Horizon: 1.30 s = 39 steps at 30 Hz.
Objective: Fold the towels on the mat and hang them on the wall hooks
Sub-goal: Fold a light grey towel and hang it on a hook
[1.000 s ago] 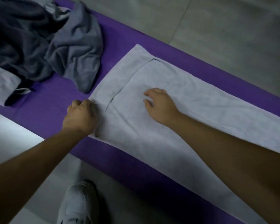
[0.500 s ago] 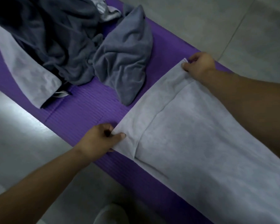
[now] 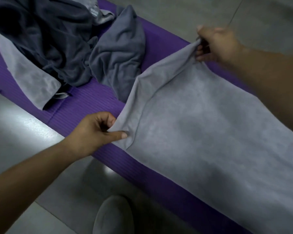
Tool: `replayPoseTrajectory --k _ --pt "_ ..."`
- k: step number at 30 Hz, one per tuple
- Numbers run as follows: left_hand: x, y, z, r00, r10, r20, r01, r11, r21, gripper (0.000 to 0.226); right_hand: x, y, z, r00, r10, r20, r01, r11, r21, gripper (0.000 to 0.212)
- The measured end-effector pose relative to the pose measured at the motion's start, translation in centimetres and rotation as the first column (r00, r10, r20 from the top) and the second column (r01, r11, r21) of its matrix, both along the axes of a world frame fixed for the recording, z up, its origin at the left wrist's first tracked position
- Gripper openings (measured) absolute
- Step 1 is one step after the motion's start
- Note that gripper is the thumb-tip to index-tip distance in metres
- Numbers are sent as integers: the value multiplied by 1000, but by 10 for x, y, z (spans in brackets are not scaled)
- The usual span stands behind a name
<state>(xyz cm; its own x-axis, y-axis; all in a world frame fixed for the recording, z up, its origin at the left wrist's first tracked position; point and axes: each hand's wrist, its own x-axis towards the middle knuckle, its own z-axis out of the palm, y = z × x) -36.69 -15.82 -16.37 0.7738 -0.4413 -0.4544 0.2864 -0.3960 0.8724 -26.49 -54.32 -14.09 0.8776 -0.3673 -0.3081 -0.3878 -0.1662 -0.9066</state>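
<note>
A long light grey towel (image 3: 201,132) lies along the purple mat (image 3: 85,105), running off the right edge of view. My left hand (image 3: 98,130) pinches its near end corner between thumb and fingers. My right hand (image 3: 216,44) grips the far end corner. Both corners are raised, so the towel's end edge hangs stretched between my hands above the mat. A narrow folded strip shows along that end.
A heap of dark grey towels (image 3: 46,41) and a mid-grey towel (image 3: 118,53) sits on the mat at upper left, with another light grey towel (image 3: 30,78) beside it. Grey floor tiles (image 3: 184,16) surround the mat. My shoe (image 3: 112,217) stands at the mat's near edge.
My right hand moved from the towel's middle to its far corner and took hold. My left hand went from a fist on the near corner to pinching it. Both corners have lifted.
</note>
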Motion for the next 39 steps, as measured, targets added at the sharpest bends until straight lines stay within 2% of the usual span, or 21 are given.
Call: replayPoseTrajectory --k 2,5,10,13,16,18,20,23,26,29,31,33,35,37,39 --pt "-14 -23 19 979 -203 -9 203 979 -17 37 -37 -20 4 1000 -16 -21 15 1000 -26 25" --pt "-42 -68 43 899 -434 -55 434 901 -11 21 -96 -57 4 995 -79 -57 78 997 -12 16" --pt "-119 -167 63 775 -624 -100 625 780 -18 20 -194 -123 6 979 -205 -24 206 973 103 22" --pt "-192 -235 54 776 -624 -89 622 781 -50 16 -254 -167 11 953 -304 8 300 943 142 24" --pt "-270 -293 32 796 -600 -81 596 800 -68 21 -314 -216 16 924 -381 18 378 921 93 26" --pt "-315 -325 15 856 -505 -106 503 863 -52 26 -353 -249 16 908 -418 10 418 908 42 29" --pt "-357 -354 -2 925 -336 -179 335 942 -34 24 -395 -282 14 887 -462 10 462 887 2 29" --pt "-412 -390 -18 949 -238 -208 236 971 -33 35 -449 -322 9 862 -507 7 507 862 1 23" --pt "-455 -419 -22 925 -366 -104 362 930 -56 34 -492 -355 1 860 -510 3 510 859 -35 39" --pt "-488 -445 -22 862 -507 18 507 858 -78 14 -524 -380 -15 857 -515 -8 513 855 -83 63" --pt "-508 -459 -27 816 -567 110 570 821 4 21 -545 -393 -29 859 -511 -33 499 849 -171 72" --pt "-529 -474 -39 763 -608 219 585 794 167 29 -563 -399 -42 866 -496 -69 474 857 -204 78" --pt "-548 -486 -49 716 -633 296 562 773 295 22 -576 -403 -54 867 -492 -81 467 857 -217 80" --pt "-562 -493 -62 703 -626 337 534 778 330 17 -585 -407 -64 868 -486 -100 446 853 -272 82" --pt "-572 -495 -71 714 -574 401 500 819 282 22 -587 -410 -72 877 -469 -108 414 849 -327 87"
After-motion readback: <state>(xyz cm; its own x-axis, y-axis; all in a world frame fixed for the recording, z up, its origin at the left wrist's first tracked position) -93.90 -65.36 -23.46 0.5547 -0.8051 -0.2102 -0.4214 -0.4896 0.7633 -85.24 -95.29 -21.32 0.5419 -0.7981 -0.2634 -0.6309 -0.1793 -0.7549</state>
